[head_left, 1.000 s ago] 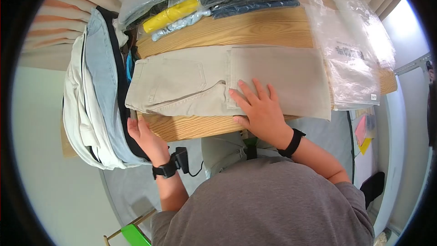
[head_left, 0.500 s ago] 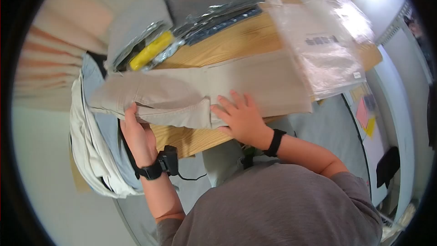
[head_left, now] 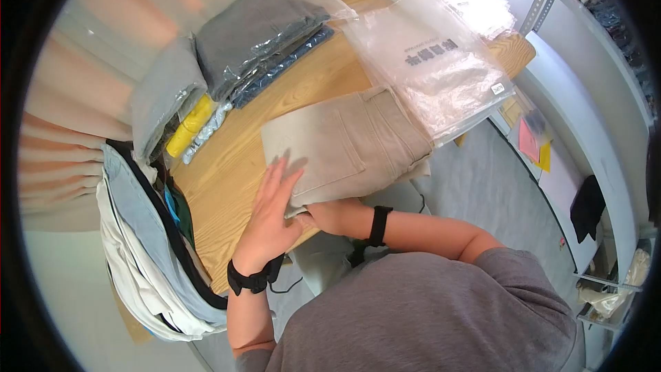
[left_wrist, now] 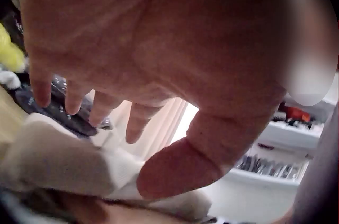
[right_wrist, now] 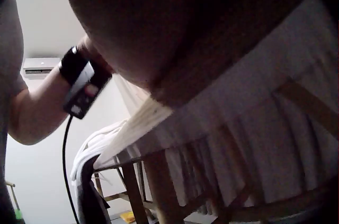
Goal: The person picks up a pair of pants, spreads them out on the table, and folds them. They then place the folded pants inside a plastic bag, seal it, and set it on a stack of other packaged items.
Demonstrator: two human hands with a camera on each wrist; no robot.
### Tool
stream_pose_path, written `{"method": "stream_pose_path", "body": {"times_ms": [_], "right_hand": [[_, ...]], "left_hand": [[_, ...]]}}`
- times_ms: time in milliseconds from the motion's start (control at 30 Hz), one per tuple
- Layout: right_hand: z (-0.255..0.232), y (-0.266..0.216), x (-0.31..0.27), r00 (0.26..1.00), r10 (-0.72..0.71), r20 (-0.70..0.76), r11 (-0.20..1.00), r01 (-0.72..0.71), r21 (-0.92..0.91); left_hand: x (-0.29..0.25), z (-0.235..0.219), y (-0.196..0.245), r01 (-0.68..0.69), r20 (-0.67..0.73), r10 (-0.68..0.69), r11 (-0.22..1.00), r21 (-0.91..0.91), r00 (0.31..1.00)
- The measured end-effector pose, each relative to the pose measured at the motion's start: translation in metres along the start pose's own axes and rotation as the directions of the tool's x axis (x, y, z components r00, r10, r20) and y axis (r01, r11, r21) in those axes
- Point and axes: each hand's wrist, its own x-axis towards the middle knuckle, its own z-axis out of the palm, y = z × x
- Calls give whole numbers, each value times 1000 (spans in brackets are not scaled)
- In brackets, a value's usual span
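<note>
Folded beige trousers (head_left: 330,141) lie on the wooden table, a back pocket facing up and the waistband toward the right. At their left end my left hand (head_left: 270,213) has its fingers extended over the cloth, thumb apart and pointing toward the right hand. In the left wrist view the palm faces the camera with nothing gripped in it. My right hand (head_left: 337,216) is at the trousers' front edge, partly under the upper layer of cloth. Its fingers are mostly hidden, and I cannot tell whether they grip the fabric.
Clear plastic bags (head_left: 441,62) lie at the table's far right. Bagged grey garments (head_left: 258,31) and a yellow roll-shaped package (head_left: 189,126) line the back. White and light blue clothes (head_left: 148,255) hang over the left end. A shelf rack (head_left: 585,27) stands at right.
The waist part of the trousers has been folded over from left to right, onto the legs. My left hand moved right to the new fold. The right hand is now partly covered by cloth.
</note>
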Motion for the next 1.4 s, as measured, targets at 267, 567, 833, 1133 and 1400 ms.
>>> {"method": "stream_pose_path", "body": {"times_ms": [267,567,833,1133,1400], "right_hand": [[-102,11,-56,915,-295,273,889,159,429],[-121,38,-67,839,368,-401,905,-422,-54],[-113,29,-60,788,615,-16,642,-489,591],[-110,5,-25,758,502,416,124,-539,833],[-114,48,-39,811,508,289,255,-463,849]], "left_hand": [[-3,28,-24,41,-116,-32,996,80,993],[-9,35,-25,-85,66,68,947,309,996],[-64,24,-57,102,30,-98,975,-197,995],[-64,32,-68,345,-238,-385,919,-192,892],[-66,33,-65,337,-260,-383,918,-208,886]]}}
